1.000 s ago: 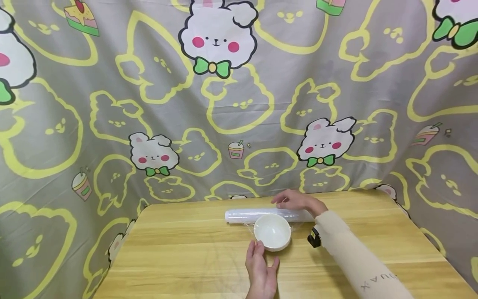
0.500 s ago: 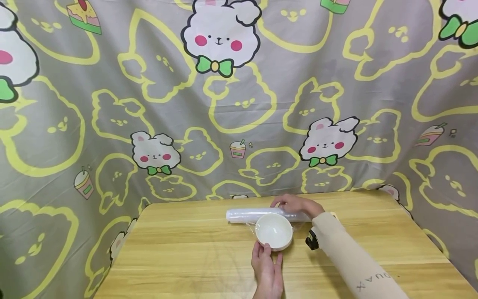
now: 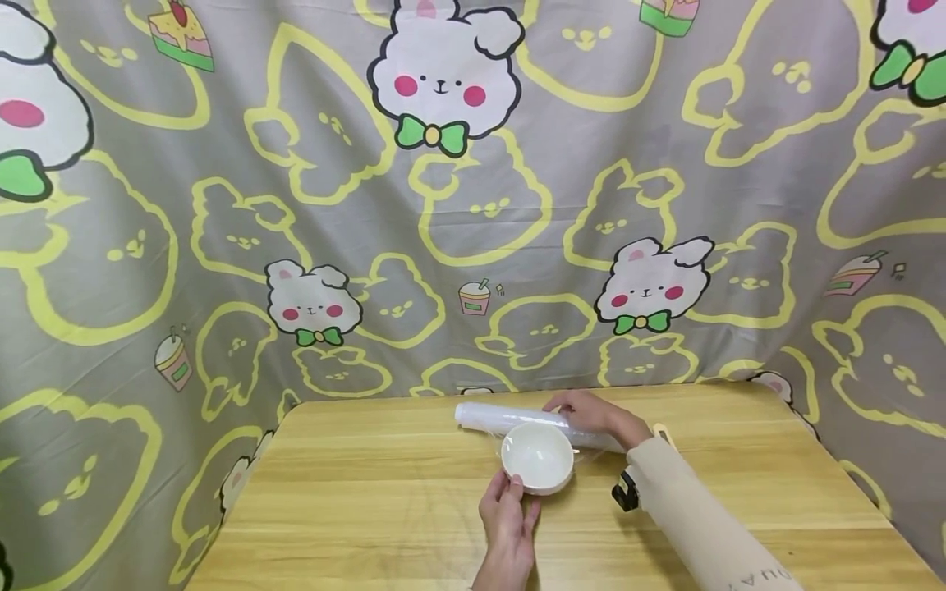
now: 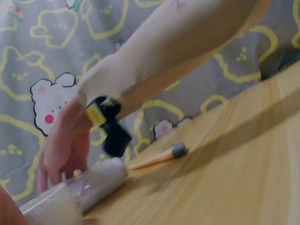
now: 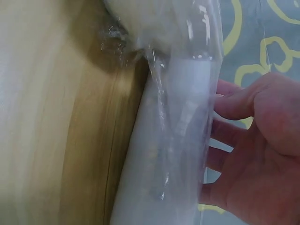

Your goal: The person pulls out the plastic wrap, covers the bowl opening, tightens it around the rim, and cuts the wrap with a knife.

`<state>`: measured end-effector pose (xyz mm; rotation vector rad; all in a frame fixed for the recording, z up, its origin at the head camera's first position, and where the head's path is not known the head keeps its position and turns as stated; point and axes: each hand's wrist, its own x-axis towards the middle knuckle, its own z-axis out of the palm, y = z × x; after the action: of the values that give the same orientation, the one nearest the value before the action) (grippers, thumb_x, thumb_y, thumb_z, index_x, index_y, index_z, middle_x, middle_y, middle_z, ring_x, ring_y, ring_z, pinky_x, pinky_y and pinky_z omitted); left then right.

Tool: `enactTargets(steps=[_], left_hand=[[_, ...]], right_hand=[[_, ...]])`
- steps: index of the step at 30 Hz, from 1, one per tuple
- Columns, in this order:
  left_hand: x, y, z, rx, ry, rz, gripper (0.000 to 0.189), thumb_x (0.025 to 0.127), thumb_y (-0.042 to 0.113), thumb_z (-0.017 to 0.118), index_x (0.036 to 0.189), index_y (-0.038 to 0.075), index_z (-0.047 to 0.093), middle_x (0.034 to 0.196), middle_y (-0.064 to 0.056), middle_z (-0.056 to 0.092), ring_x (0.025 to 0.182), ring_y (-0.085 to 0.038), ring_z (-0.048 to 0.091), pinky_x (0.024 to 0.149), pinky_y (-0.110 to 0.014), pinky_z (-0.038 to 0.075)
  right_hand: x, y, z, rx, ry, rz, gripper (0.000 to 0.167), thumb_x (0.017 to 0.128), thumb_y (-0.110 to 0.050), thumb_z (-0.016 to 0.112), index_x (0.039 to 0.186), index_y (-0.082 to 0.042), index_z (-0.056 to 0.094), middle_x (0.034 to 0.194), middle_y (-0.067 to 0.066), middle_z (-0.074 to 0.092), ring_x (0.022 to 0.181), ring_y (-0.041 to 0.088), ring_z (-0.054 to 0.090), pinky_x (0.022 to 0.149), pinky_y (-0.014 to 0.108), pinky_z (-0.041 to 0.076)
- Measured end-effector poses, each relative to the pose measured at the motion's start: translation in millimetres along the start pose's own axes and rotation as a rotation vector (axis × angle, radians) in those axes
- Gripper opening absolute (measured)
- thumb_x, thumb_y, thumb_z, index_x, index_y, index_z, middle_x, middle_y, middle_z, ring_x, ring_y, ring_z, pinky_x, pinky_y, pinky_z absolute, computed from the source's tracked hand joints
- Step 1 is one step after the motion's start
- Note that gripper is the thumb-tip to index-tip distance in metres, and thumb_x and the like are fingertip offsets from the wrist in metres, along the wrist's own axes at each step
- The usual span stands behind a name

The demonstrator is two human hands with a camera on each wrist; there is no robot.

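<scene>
A white bowl (image 3: pixel 538 460) is tilted toward me at mid-table, with clear film clinging around its rim. My left hand (image 3: pixel 506 521) grips the bowl's near side, thumb at the rim and fingers beneath. Just behind lies a roll of cling film (image 3: pixel 480 417), and a stretch of clear film (image 5: pixel 159 79) runs between it and the bowl. My right hand (image 3: pixel 591 414) reaches over the roll, its fingers bent down along the far side. The fingertips are hidden behind the roll in the right wrist view.
A slim orange item with a grey rounded end (image 4: pixel 161 156) lies on the wooden table (image 3: pixel 332 492) beyond the right wrist. A black wrist camera (image 3: pixel 626 490) hangs from the right sleeve. Patterned cloth (image 3: pixel 414 213) closes off the back and sides.
My right hand has lowered onto the roll, which has turned so that its right end is nearer me. The left hand has closed more firmly on the bowl, which has shifted slightly.
</scene>
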<state>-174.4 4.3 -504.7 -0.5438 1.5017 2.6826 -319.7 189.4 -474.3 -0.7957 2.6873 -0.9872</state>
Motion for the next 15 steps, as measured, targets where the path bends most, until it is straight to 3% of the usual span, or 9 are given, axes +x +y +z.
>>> enactTargets(steps=[4,8,11,15], left_hand=[[6.0,7.4,-6.8,0.062,0.025,-0.011,0.061,0.103,0.005,0.053,0.153,-0.016,0.025,0.155,-0.037,0.030,0.141,-0.048,0.038,0.115,-0.058,0.038],[14.8,15.8,-13.1,0.055,-0.007,-0.011,0.055,0.105,0.004,0.049,0.152,-0.016,0.027,0.156,-0.036,0.028,0.143,-0.049,0.035,0.116,-0.059,0.035],[22.3,22.1,-18.5,0.064,-0.055,0.004,0.052,0.107,0.003,0.042,0.152,-0.018,0.025,0.157,-0.038,0.023,0.146,-0.050,0.029,0.118,-0.061,0.030],[32.4,28.3,-29.3,0.095,-0.101,0.032,0.050,0.108,0.004,0.038,0.151,-0.019,0.026,0.158,-0.038,0.022,0.147,-0.049,0.026,0.120,-0.060,0.024]], right_hand=[[-8.0,-1.6,0.4,0.009,0.019,0.066,0.033,0.096,0.006,0.052,0.122,0.001,0.072,0.125,0.021,0.068,0.113,0.034,0.062,0.097,0.052,0.052],[-15.8,-2.3,1.4,-0.010,0.024,0.071,0.034,0.097,0.006,0.050,0.124,0.003,0.070,0.126,0.024,0.067,0.112,0.035,0.063,0.095,0.051,0.054],[-22.0,-3.9,1.9,-0.001,0.005,0.081,0.034,0.097,0.004,0.051,0.126,0.003,0.069,0.120,0.022,0.069,0.097,0.025,0.064,0.082,0.040,0.057],[-32.6,-9.5,5.3,0.103,-0.036,0.151,0.033,0.100,-0.002,0.054,0.131,0.001,0.065,0.108,0.016,0.069,0.075,0.017,0.060,0.055,0.032,0.053]])
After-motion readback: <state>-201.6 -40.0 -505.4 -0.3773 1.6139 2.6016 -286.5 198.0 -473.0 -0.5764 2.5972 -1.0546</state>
